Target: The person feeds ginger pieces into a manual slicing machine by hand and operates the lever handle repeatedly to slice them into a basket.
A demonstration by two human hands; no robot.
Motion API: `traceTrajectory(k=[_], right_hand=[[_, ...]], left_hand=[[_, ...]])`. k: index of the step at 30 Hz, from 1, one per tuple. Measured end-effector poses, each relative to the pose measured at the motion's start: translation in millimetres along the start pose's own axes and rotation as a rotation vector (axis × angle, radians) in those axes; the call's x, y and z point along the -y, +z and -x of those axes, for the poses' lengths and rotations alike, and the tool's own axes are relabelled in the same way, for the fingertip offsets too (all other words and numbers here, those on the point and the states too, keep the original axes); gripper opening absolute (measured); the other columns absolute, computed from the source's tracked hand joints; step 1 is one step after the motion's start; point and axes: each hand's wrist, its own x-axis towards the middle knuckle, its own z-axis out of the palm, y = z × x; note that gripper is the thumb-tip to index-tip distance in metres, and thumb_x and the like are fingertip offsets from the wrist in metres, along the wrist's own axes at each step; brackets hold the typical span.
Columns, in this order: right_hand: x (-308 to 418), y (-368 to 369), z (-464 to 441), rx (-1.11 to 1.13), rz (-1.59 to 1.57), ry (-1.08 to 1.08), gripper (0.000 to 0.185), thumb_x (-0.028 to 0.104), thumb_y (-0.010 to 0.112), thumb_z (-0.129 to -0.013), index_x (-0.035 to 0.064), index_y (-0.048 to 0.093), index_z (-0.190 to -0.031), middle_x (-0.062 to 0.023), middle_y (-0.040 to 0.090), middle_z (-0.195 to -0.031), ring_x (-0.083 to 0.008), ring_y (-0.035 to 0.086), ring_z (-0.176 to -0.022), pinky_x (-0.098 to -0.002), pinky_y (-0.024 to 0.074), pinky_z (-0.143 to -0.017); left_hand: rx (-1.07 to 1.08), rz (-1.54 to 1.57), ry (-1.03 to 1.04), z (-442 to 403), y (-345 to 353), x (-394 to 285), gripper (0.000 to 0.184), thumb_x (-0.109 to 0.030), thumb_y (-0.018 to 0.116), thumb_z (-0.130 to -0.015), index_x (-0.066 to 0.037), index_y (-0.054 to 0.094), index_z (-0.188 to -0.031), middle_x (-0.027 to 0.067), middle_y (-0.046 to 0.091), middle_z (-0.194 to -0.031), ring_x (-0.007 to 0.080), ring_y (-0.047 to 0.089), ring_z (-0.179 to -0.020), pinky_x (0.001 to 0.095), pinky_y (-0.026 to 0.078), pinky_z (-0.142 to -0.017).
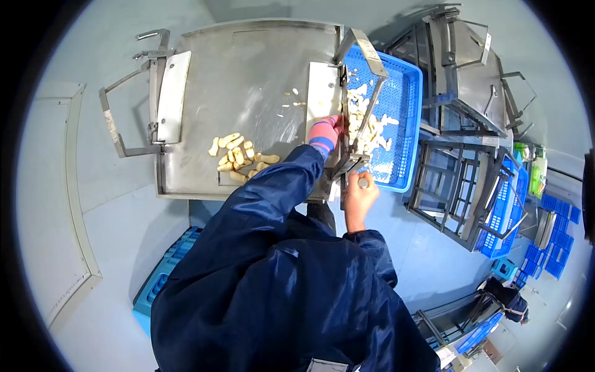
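My left hand (325, 132), in a pink and purple glove, is closed at the edge of the white cutting board (321, 93), right beside the lever cutter's blade (346, 118). Whatever its fingers hold is hidden. My right hand (361, 201), bare, is wrapped around the round-ended handle (363, 183) of that cutter. Left of my left arm, a loose pile of pale, thick-stemmed mushrooms (238, 155) lies on the steel table (248, 80). Beyond the blade, cut pale pieces (372, 133) are heaped in a blue perforated basket (403, 124).
A second cutter with a white board (173, 98) is fixed at the table's left side. Steel frames and tables (458, 186) stand on the right, with more blue baskets (505, 204). A blue plastic stool or crate (162, 273) sits on the floor at lower left.
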Motion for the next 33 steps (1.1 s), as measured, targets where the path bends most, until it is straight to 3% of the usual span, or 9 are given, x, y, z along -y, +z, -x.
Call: traceTrajectory(k=[5, 8, 12, 15, 18, 20, 25, 29, 33], right_hand=[[-50, 10, 13, -0.023, 0.079, -0.205, 0.026, 0.011, 0.061, -0.078, 0.0000, 0.046, -0.059, -0.0142, 0.042, -0.048, -0.0168, 0.037, -0.043, -0.0346, 0.0352, -0.044], [-71, 13, 14, 0.013, 0.056, -0.111, 0.024, 0.010, 0.061, -0.077, 0.0006, 0.047, -0.060, -0.0151, 0.043, -0.049, -0.0191, 0.038, -0.042, -0.0360, 0.0361, -0.045], [-56, 9, 13, 0.016, 0.035, -0.098, 0.025, 0.010, 0.061, -0.077, 0.0006, 0.047, -0.059, -0.0165, 0.045, -0.050, -0.0233, 0.042, -0.042, -0.0361, 0.0364, -0.046], [-53, 10, 14, -0.033, 0.013, -0.177, 0.022, 0.010, 0.061, -0.077, 0.0005, 0.049, -0.061, -0.0184, 0.049, -0.053, -0.0233, 0.046, -0.043, -0.0359, 0.0369, -0.046], [-49, 8, 15, -0.013, 0.002, -0.177, 0.023, 0.012, 0.061, -0.078, 0.0011, 0.049, -0.061, -0.0179, 0.050, -0.053, -0.0253, 0.046, -0.043, -0.0368, 0.0381, -0.046], [-51, 7, 15, 0.067, 0.005, -0.024, 0.025, 0.015, 0.062, -0.078, 0.0034, 0.048, -0.061, -0.0157, 0.050, -0.051, -0.0307, 0.049, -0.045, -0.0381, 0.0380, -0.049], [-59, 10, 13, 0.016, 0.064, -0.134, 0.027, 0.017, 0.061, -0.079, 0.0059, 0.046, -0.059, -0.0123, 0.046, -0.048, -0.0294, 0.047, -0.044, -0.0374, 0.0347, -0.054], [-52, 9, 15, 0.010, 0.001, -0.127, 0.028, 0.013, 0.062, -0.078, 0.0037, 0.045, -0.058, -0.0135, 0.044, -0.048, -0.0269, 0.043, -0.042, -0.0367, 0.0351, -0.048], [-57, 12, 13, -0.001, -0.026, -0.160, 0.028, 0.008, 0.062, -0.078, 0.0017, 0.044, -0.058, -0.0140, 0.043, -0.048, -0.0236, 0.038, -0.040, -0.0350, 0.0346, -0.042]], left_hand=[[-0.106, 0.001, -0.093, -4, 18, 8, 0.024, -0.011, 0.055, -0.079, -0.005, 0.061, -0.101, 0.0181, 0.064, -0.091, 0.0343, 0.060, -0.086, 0.0390, 0.047, -0.077], [-0.075, -0.037, -0.125, -9, 11, -11, 0.022, -0.013, 0.056, -0.078, -0.005, 0.060, -0.099, 0.0183, 0.064, -0.092, 0.0344, 0.060, -0.086, 0.0386, 0.047, -0.078], [0.171, 0.653, -0.609, -43, 10, -5, 0.019, -0.011, 0.055, -0.085, -0.004, 0.055, -0.103, 0.0083, 0.060, -0.072, 0.0183, 0.059, -0.057, 0.0313, 0.051, -0.051], [0.457, 0.786, -0.444, -34, -39, -54, 0.024, -0.011, 0.057, -0.085, -0.006, 0.054, -0.108, 0.0059, 0.061, -0.084, 0.0134, 0.060, -0.070, 0.0265, 0.052, -0.066], [0.589, 0.431, -0.207, -37, -98, -72, 0.025, -0.016, 0.059, -0.084, -0.005, 0.057, -0.106, 0.0032, 0.061, -0.089, 0.0105, 0.057, -0.080, 0.0242, 0.049, -0.073], [0.452, 0.041, -0.051, -40, -150, -55, 0.029, -0.014, 0.059, -0.082, -0.004, 0.057, -0.110, 0.0070, 0.062, -0.100, 0.0141, 0.059, -0.087, 0.0254, 0.048, -0.079], [0.257, -0.512, 0.006, 4, -242, 74, 0.033, -0.017, 0.061, -0.079, -0.006, 0.057, -0.110, 0.0123, 0.062, -0.105, 0.0249, 0.059, -0.098, 0.0329, 0.047, -0.084], [0.310, -1.012, 0.094, 57, -231, 82, 0.033, -0.019, 0.064, -0.074, -0.008, 0.058, -0.104, 0.0128, 0.062, -0.100, 0.0315, 0.059, -0.092, 0.0383, 0.048, -0.079], [0.277, -1.058, 0.069, 49, -220, 79, 0.023, -0.018, 0.062, -0.074, -0.012, 0.058, -0.096, 0.0102, 0.063, -0.086, 0.0307, 0.059, -0.084, 0.0407, 0.047, -0.074]])
